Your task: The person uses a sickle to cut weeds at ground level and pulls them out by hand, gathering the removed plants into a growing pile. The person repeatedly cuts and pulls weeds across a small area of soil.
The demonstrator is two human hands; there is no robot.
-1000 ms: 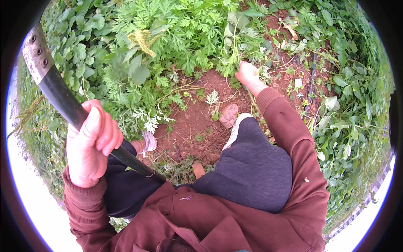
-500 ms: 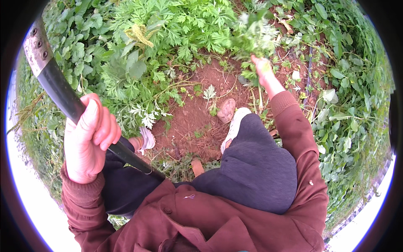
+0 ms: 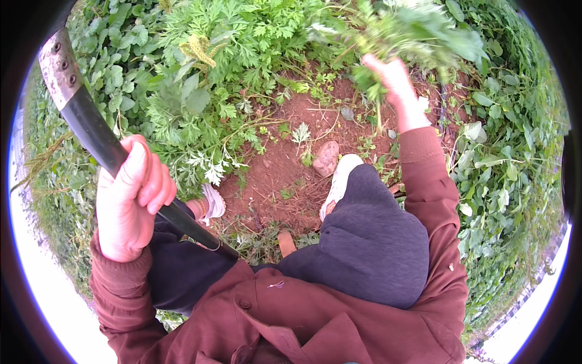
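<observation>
My left hand (image 3: 134,197) is wrapped round the black, slightly curved handle (image 3: 91,128) of a long tool. A worn metal piece with three rivets or holes joins its upper end, and the working end beyond is out of sight. The lower end of the handle reaches my lap. At the far right, my right hand (image 3: 397,85) is closed round a bunch of leafy green weeds (image 3: 418,33), raised over the plants and smeared by motion. A stem hangs below the fist.
Reddish bare soil (image 3: 273,176) lies between my shoes, with a reddish stone (image 3: 326,158) near the right shoe (image 3: 341,182). Dense feathery-leaved plants (image 3: 242,48) grow at the far side, and broad-leaved greenery (image 3: 503,121) at the right. A dark thin hose or line (image 3: 444,106) runs through the right side.
My right hand has swung farther out and to the right with the weeds, uncovering more soil. My left hand and the tool have barely shifted.
</observation>
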